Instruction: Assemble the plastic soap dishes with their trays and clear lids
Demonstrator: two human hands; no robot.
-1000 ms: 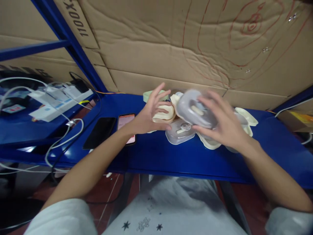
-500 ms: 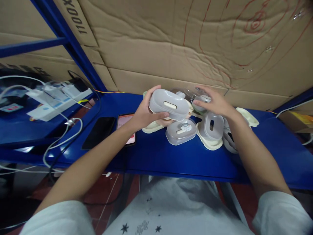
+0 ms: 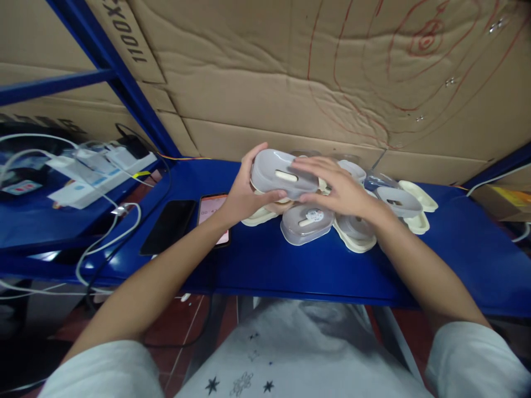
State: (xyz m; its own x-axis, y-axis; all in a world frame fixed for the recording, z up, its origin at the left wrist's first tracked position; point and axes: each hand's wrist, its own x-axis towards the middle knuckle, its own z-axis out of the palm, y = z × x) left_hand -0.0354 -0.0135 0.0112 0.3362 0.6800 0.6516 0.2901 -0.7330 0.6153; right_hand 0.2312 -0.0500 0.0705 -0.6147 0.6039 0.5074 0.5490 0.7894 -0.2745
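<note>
Left hand [image 3: 244, 193] gripping lifted grey cover [image 3: 267, 168]; right hand [image 3: 336, 187] over it, grip unclear; stickered cover [image 3: 299, 229] unheld, behind the surface's [image 3: 265, 271] front edge.

Cardboard wall [image 3: 232, 72], blue bench [image 3: 265, 271], red tiled floor [image 3: 186, 326].

This looks like a work corner in a workshop or storeroom; it is hard to tell which. Big brown cardboard [image 3: 249, 66] makes a wall at 12 o'clock. Blue metal bars [image 3: 140, 108] stand at 10, by a blue tabletop [image 3: 257, 271]. A white power strip [image 3: 108, 180] full of plugs is at 9, a brown box [image 3: 492, 207] at 3, red floor tiles [image 3: 180, 323] at 7.
</note>
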